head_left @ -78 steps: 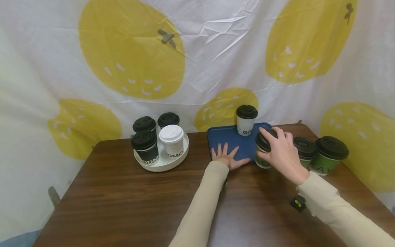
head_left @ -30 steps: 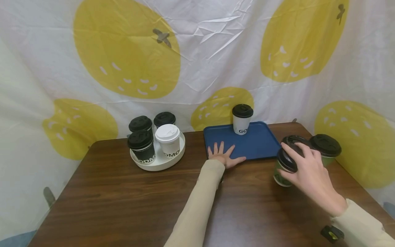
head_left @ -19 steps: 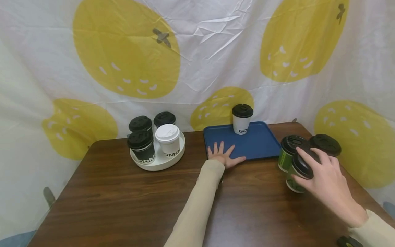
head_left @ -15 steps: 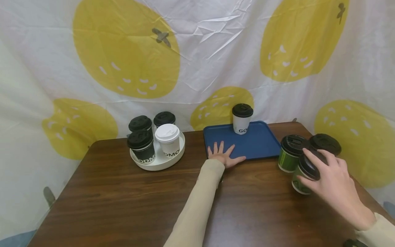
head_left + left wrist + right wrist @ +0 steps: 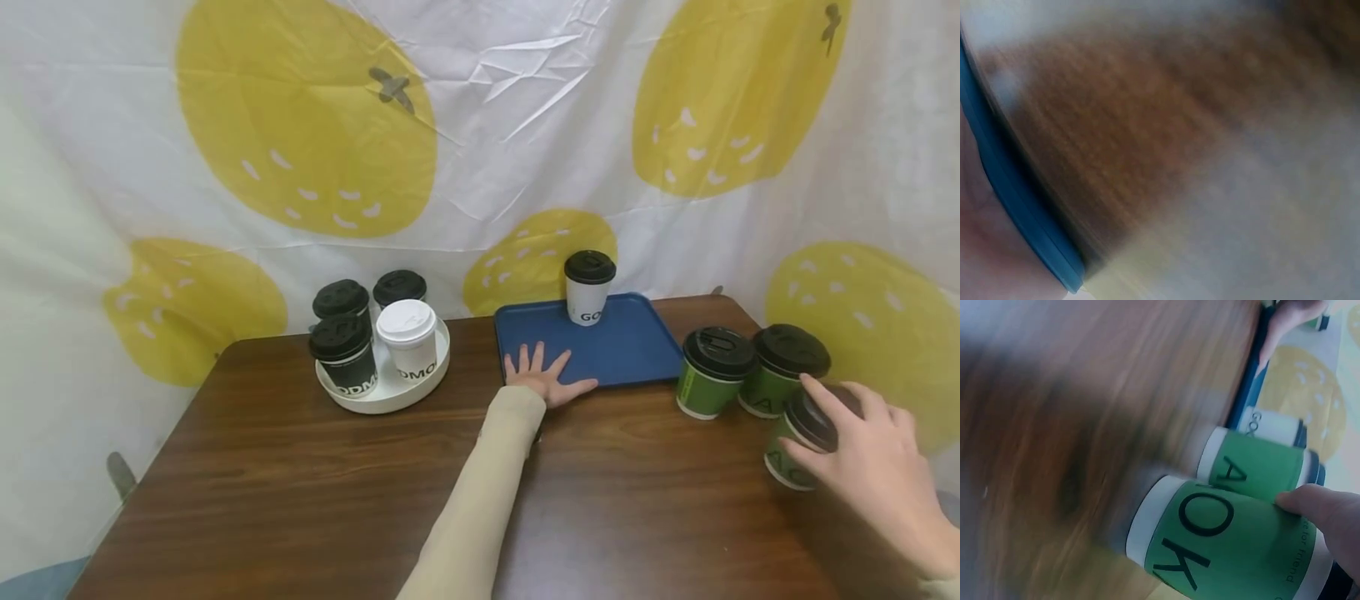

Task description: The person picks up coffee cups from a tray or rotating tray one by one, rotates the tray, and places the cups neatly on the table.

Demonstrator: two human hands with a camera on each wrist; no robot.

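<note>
My right hand [image 5: 877, 458] grips a green paper coffee cup [image 5: 791, 454] with a black lid, fingers and thumb around its upper part. In the right wrist view, the thumb presses on the green side of this upright cup [image 5: 1222, 540], which bears large dark letters. Two more green cups, one nearer the tray [image 5: 708, 387] and one behind the held cup [image 5: 768, 385], stand just beyond it. My left hand [image 5: 542, 380] lies with fingers spread on the front edge of a blue tray [image 5: 637, 350]. A white cup [image 5: 587, 302] with a black lid stands at the tray's back.
On the left, a round white tray [image 5: 382, 406] bears several lidded cups, among them a white-lidded one [image 5: 408, 342] and a black one [image 5: 345, 358] at the front. All stand on a brown wooden table [image 5: 315, 500]. A fruit-printed curtain [image 5: 510, 125] hangs right behind.
My right hand has carried the green cup from the blue tray's front right corner rightward and nearer, past the other two green cups, which now show fully. The left hand stays on the tray.
</note>
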